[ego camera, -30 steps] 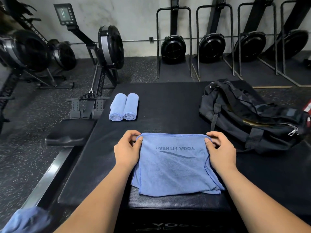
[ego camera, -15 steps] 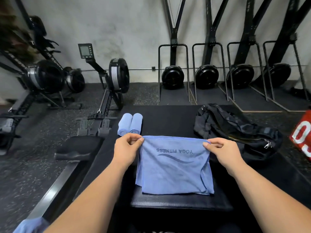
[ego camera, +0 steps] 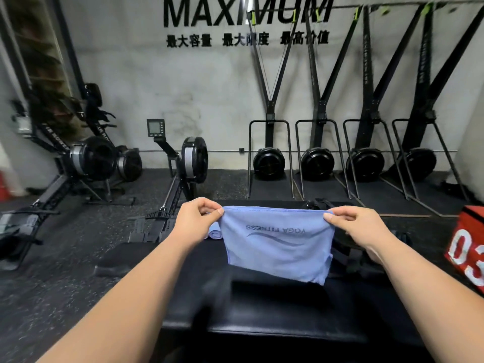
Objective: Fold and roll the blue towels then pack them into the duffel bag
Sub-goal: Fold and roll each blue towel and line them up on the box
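Gym room, grey wall (ego camera: 209, 87) at the back with black lettering "MAXIMUM" (ego camera: 209, 11) and a line of characters under it. Dark speckled rubber floor (ego camera: 65, 258). Rowing machines stand on the left, the nearest one (ego camera: 192, 159) with its small monitor raised on an arm; four tall upright machines (ego camera: 269, 161) line the wall to the right. A black padded platform (ego camera: 275, 310) fills the foreground. A red box (ego camera: 468, 247) with white numerals sits at the right edge. The black duffel bag (ego camera: 317, 204) lies on the far part of the platform, mostly hidden behind the cloth, with only its top and right side showing. The blue towel (ego camera: 277, 247), already folded, is held up in the air above the platform, hanging flat, with the print "YOGA FITNESS" reading upside down. The left hand (ego camera: 195, 218) pinches the towel's upper left corner between thumb and curled fingers; the right hand (ego camera: 351, 224) pinches the upper right corner likewise, and the top edge is pulled taut between them. The end of a rolled blue towel (ego camera: 215, 233) peeks out just below the left hand, on the platform.
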